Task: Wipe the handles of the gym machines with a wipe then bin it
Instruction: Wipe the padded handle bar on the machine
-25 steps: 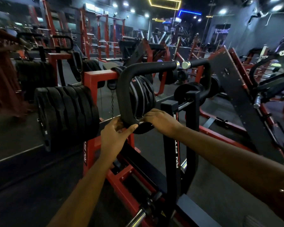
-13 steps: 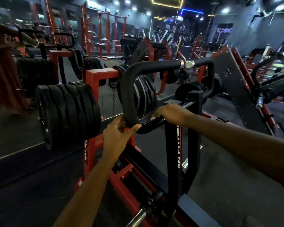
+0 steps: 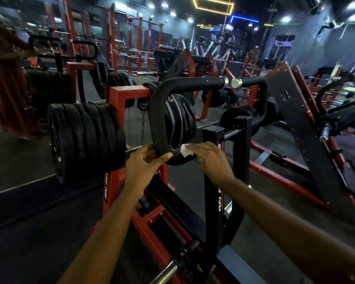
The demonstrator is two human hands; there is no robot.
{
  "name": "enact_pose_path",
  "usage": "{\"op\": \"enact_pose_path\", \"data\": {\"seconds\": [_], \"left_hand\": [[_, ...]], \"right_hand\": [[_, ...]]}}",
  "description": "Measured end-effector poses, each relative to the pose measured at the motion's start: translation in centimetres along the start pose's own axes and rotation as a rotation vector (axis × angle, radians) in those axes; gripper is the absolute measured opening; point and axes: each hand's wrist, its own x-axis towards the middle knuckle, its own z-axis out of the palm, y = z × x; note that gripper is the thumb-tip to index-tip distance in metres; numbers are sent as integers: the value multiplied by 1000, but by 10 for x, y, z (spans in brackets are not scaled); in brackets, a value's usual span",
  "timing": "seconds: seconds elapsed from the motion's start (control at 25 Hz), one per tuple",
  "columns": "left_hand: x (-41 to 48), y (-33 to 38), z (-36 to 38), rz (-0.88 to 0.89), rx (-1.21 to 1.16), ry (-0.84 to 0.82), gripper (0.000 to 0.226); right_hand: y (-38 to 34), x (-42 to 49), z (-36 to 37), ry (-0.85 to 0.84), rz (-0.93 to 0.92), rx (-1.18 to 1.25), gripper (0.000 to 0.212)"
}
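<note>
The left hand (image 3: 146, 162) grips the lower bend of the black handle (image 3: 158, 111), thumb wrapped over it. At its three o'clock, the right hand (image 3: 211, 158) presses the white wipe (image 3: 186, 151) onto that bend, fingers flat. Weight plates (image 3: 86, 136) crowd nine o'clock, and a black upright (image 3: 213, 191) stands under the right wrist.

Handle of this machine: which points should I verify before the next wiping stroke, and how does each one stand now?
1. The wipe lies under the right hand, against the handle: ok.
2. The left hand grips the handle's lower curve to steady it: ok.
3. The handle's upper bar is wiped: cannot tell.
4. The wipe is clean enough: cannot tell, it is mostly covered.
5. A bin in view for afterwards: not ok, none is seen.
</note>
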Motion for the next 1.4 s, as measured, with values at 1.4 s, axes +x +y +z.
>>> {"op": "enact_pose_path", "data": {"seconds": [1.4], "left_hand": [[-30, -11, 99, 108, -314, 753, 59]], "right_hand": [[-15, 142, -52, 296, -1170, -220, 45]]}}
